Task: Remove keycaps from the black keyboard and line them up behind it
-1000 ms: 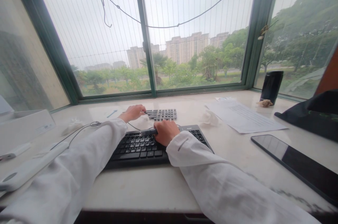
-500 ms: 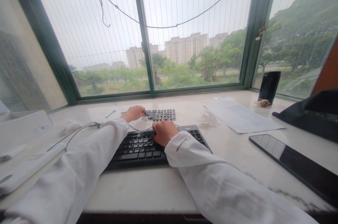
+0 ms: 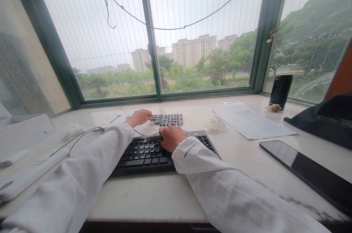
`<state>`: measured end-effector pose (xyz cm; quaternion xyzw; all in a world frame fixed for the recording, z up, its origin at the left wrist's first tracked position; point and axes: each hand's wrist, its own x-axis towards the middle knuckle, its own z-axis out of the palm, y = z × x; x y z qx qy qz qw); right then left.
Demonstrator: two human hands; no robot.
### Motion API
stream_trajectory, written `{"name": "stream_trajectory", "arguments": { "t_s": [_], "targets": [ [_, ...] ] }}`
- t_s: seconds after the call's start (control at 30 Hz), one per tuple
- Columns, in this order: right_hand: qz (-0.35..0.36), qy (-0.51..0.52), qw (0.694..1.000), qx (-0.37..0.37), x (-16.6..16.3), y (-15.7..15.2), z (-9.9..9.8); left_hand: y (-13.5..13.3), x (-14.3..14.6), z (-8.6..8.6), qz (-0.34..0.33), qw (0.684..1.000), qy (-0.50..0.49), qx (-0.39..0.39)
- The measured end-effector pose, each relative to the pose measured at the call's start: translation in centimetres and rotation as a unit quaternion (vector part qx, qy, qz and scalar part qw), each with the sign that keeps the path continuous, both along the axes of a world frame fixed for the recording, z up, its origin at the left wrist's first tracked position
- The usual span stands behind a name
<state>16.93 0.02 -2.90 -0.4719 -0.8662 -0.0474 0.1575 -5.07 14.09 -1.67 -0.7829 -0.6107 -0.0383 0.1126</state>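
Observation:
A black keyboard [image 3: 143, 161] lies before me on the pale sill, many of its key places showing square sockets without caps. My right hand [image 3: 172, 137] is closed above its middle, around a short dark stick-like tool [image 3: 153, 137] that points left over the upper rows; I cannot make out its kind. Behind the keyboard, loose dark keycaps [image 3: 169, 118] stand in neat rows. At the left end of those rows rests my left hand [image 3: 140, 117], its fingers bent together by the caps. Anything between those fingertips is too small to make out.
Right of the keyboard are crumpled tissue [image 3: 217, 123], a printed paper [image 3: 247, 119], a dark phone-like slab [image 3: 302, 170], a black cup [image 3: 280, 92] and a black bag [image 3: 327, 119]. To the left lie cables [image 3: 96, 129], a white power strip [image 3: 33, 174] and a white box [image 3: 24, 134].
Almost nothing differs. Both hands stay at their places, with only a very slight shift of the whole view.

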Motion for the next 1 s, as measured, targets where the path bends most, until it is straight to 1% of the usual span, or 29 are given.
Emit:
{"name": "stream_trajectory", "arguments": {
  "t_s": [0.1, 0.17, 0.3, 0.37, 0.4, 0.5, 0.57, 0.63, 0.67, 0.7, 0.73, 0.77, 0.83, 0.87, 0.9, 0.93, 1.0],
  "targets": [
    [-0.005, 0.012, 1.000, 0.003, 0.1, 0.1, 0.0, -0.9, 0.1, 1.0, -0.011, 1.000, -0.008, 0.010],
    [-0.011, 0.027, 1.000, 0.009, 0.2, 0.1, 0.1, -2.0, 0.3, 1.7, -0.024, 1.000, -0.014, 0.014],
    [-0.025, 0.054, 0.998, 0.010, 0.3, 0.0, 0.6, -5.7, 0.9, 2.9, -0.074, 0.996, -0.037, 0.016],
    [-0.030, 0.064, 0.998, 0.004, 0.4, 0.0, 0.9, -8.0, 1.2, 3.2, -0.114, 0.993, -0.042, -0.012],
    [-0.031, 0.067, 0.997, 0.002, 0.4, 0.0, 1.0, -9.1, 1.3, 3.3, -0.137, 0.989, -0.045, -0.032],
    [-0.035, 0.084, 0.996, 0.013, 0.5, 0.2, 1.0, -11.8, 1.5, 3.0, -0.176, 0.978, -0.067, -0.085],
    [-0.036, 0.125, 0.991, 0.029, 0.6, 0.6, 0.9, -12.9, 1.7, 2.5, -0.200, 0.971, -0.103, -0.081],
    [-0.025, 0.210, 0.977, 0.027, 0.7, 1.2, 0.8, -13.4, 2.0, 1.9, -0.210, 0.963, -0.157, -0.055],
    [-0.016, 0.267, 0.964, 0.014, 0.8, 1.5, 0.8, -13.5, 2.1, 1.6, -0.215, 0.959, -0.178, -0.043],
    [-0.011, 0.331, 0.944, -0.013, 0.8, 1.8, 0.8, -13.6, 2.2, 1.3, -0.219, 0.956, -0.194, -0.034],
    [-0.005, 0.399, 0.916, -0.045, 0.7, 2.1, 0.9, -13.7, 2.4, 1.0, -0.223, 0.952, -0.206, -0.028],
    [0.007, 0.466, 0.881, -0.078, 0.6, 2.3, 1.1, -13.8, 2.5, 0.7, -0.226, 0.949, -0.217, -0.022],
    [0.048, 0.579, 0.802, -0.139, 0.3, 2.5, 1.4, -14.0, 2.8, 0.2, -0.231, 0.943, -0.237, -0.017],
    [0.075, 0.620, 0.764, -0.164, 0.1, 2.4, 1.6, -14.2, 2.9, -0.1, -0.233, 0.940, -0.247, -0.015],
    [0.098, 0.645, 0.735, -0.186, -0.2, 2.2, 1.8, -14.4, 3.0, -0.3, -0.236, 0.938, -0.252, -0.015],
    [0.113, 0.659, 0.715, -0.205, -0.4, 2.0, 1.9, -14.5, 3.2, -0.6, -0.237, 0.937, -0.256, -0.012],
    [0.125, 0.668, 0.696, -0.232, -0.7, 1.5, 2.0, -14.8, 3.5, -1.0, -0.239, 0.933, -0.268, -0.001]
  ]
}}
